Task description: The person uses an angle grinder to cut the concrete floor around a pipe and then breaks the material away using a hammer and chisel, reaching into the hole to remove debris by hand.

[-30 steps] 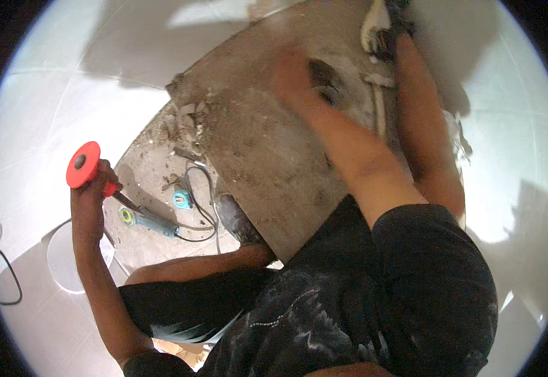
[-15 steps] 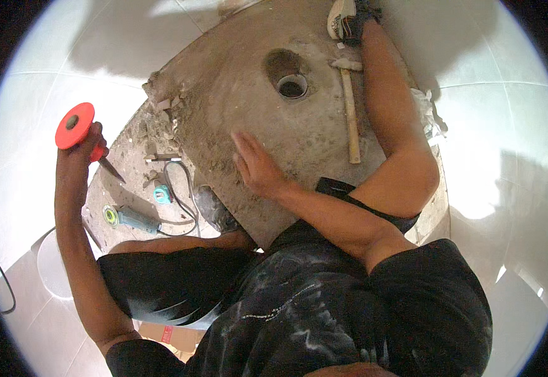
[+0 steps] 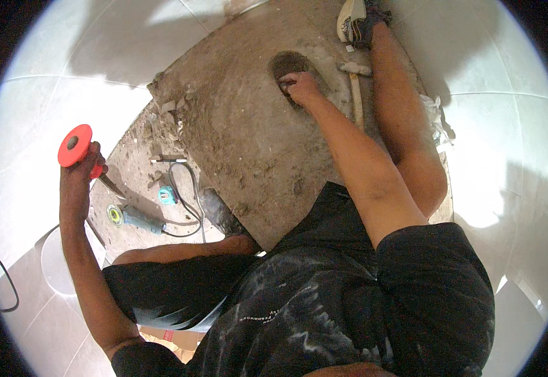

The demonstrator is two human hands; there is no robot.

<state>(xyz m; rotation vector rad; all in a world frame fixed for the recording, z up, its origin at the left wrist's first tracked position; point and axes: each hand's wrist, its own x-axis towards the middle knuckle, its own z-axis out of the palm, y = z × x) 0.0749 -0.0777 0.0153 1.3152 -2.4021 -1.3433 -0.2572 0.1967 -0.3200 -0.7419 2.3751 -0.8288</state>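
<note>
My left hand (image 3: 84, 168), raised at the left, is closed round a chisel (image 3: 75, 146) with a red hand guard, its metal tip slanting down toward the floor. My right arm stretches forward to a round hole (image 3: 288, 61) in the rough dirt-coloured floor. At its near side, over the drain pipe opening, is my right hand (image 3: 303, 89) with fingers bent and drawn together. Whatever they may hold is hidden. A hammer (image 3: 357, 100) with a wooden handle lies just right of that hand, partly covered by my forearm.
An angle grinder (image 3: 140, 220) with its cord and a teal tape measure (image 3: 167, 195) lie beside my left leg. Broken rubble (image 3: 172, 113) lines the left edge of the rough patch. Pale tiles (image 3: 500, 132) surround it. A whitish bucket (image 3: 60, 264) stands near my left elbow.
My right hand has moved forward from above the middle of the floor to the hole, its fingers now bent. My left hand still holds the chisel, slightly lower in the picture.
</note>
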